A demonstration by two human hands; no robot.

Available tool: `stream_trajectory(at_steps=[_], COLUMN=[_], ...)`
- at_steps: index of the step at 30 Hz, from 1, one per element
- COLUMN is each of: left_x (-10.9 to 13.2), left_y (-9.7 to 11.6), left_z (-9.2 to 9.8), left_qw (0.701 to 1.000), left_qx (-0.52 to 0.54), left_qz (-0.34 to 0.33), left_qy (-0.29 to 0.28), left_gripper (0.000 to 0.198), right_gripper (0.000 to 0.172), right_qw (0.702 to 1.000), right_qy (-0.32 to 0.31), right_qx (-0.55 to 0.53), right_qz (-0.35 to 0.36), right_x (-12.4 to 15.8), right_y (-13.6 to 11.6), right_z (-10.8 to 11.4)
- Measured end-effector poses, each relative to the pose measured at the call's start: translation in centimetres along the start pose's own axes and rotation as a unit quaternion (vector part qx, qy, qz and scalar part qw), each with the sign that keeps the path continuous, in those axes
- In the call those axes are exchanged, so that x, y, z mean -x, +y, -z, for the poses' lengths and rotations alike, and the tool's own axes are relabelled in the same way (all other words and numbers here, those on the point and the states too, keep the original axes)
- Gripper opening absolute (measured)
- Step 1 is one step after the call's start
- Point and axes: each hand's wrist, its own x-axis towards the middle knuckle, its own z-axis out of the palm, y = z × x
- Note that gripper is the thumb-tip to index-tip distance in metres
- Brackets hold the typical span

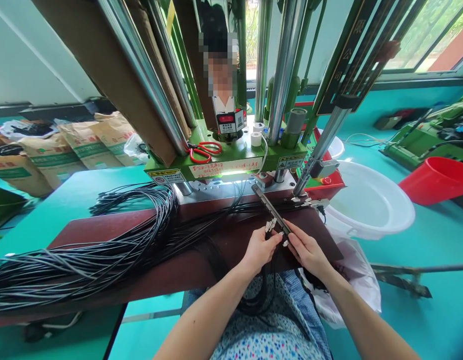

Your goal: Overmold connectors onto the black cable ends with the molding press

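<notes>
My left hand (260,248) is closed around several black cables, whose small metal connectors (271,225) poke out above the fingers. Their black lengths hang down over my lap. In my right hand (305,246) is the near end of a long, narrow dark metal bar (269,206), tilted away toward the machine. A loose connector (286,243) shows between the two hands, close to the bar. Both hands are over the brown worktop (231,252), in front of the green press (201,167). The fingers partly hide the connectors and the bar's near end.
A thick bundle of black cables (103,255) spreads across the worktop's left. Red-handled scissors (204,151) lie on the press, between metal columns. To the right are a white tub (366,205), a red bucket (439,180) and a white bag (353,280). Paper sacks (54,155) stand at left.
</notes>
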Motion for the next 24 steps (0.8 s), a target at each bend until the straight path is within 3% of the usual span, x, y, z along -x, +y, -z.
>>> stream_trajectory(at_steps=[8,14,24], left_x=[-0.2,0.0,-0.3], left_y=[0.5,0.6,0.7], left_z=[0.6,1.0,1.2], left_qw=[0.995,0.999,0.999], left_qx=[0.023,-0.029,-0.036], left_qz=[-0.08,-0.018,0.002], left_qy=[0.055,-0.012,-0.014], left_gripper=[0.034,0.032,0.035], right_gripper=[0.054,0.052,0.056], right_qw=[0.998,0.998,0.998], right_qy=[0.008,-0.022,-0.042], right_qx=[-0.06,-0.044,-0.027], right_qz=[-0.028,-0.028,-0.039], right_x=[-0.1,-0.1,-0.1], right_y=[0.1,0.1,0.0], right_z=[0.3,0.7,0.8])
